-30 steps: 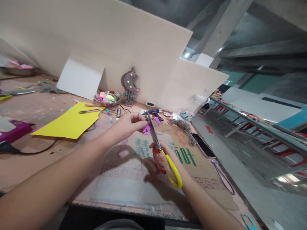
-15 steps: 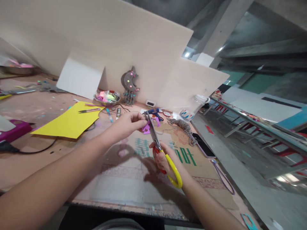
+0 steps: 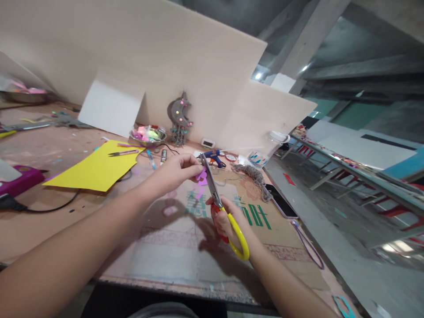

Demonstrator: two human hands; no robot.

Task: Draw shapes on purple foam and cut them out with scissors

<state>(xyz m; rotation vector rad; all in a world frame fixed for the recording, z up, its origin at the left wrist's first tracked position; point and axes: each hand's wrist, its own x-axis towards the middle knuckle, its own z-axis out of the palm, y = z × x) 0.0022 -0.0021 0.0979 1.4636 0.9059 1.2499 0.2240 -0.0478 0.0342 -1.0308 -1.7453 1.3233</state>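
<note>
Between thumb and fingers, my left hand (image 3: 183, 170) pinches a small purple paper cutout (image 3: 201, 177) above the cardboard sheet. My right hand (image 3: 225, 221) is closed round the red and yellow handles of a pair of scissors (image 3: 213, 187). The blades point away from me and lie close together, right beside the purple paper. Whether they touch it I cannot tell. A narrow purple piece hangs or falls just below the cutout. Under both hands lies the printed cardboard (image 3: 165, 251) with green characters.
Yellow paper (image 3: 96, 170) with thread snips (image 3: 123, 153) on it lies at left. Behind the hands are a blue glue gun (image 3: 213, 155), a bowl of clay (image 3: 149, 134) and a moon ornament (image 3: 179, 115). Grey yarn (image 3: 253, 174) and a phone (image 3: 281, 201) lie at right.
The scissor blades have closed. A purple strip that stuck out right of the blades is gone from there, and a purple piece now shows below the cutout. Both hands have barely moved.
</note>
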